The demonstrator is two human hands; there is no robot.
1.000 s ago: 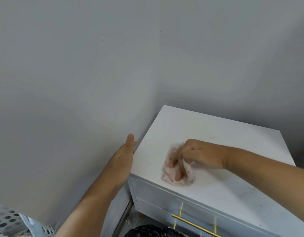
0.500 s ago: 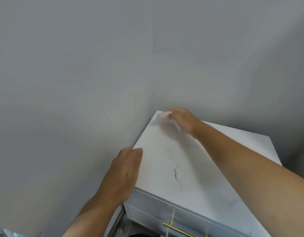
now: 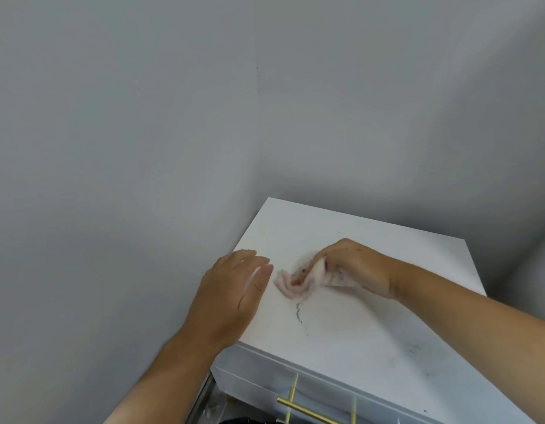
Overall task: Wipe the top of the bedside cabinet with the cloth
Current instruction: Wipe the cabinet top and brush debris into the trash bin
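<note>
The white bedside cabinet (image 3: 372, 341) stands in a corner of grey walls. My right hand (image 3: 354, 264) presses a crumpled pale pink cloth (image 3: 295, 286) onto the middle-left of its top. A thin dark line of dirt (image 3: 298, 313) lies just in front of the cloth, and faint smudges mark the right front part. My left hand (image 3: 231, 295) rests flat on the cabinet's left edge, fingers together and holding nothing, close beside the cloth.
Grey walls (image 3: 142, 148) close in behind and to the left of the cabinet. A gold bar handle (image 3: 314, 413) runs across the drawer front below the top. A narrow gap separates the cabinet from the left wall.
My right hand has pulled the cloth from the back left corner toward the middle of the top. My left hand has slid further onto the left edge.
</note>
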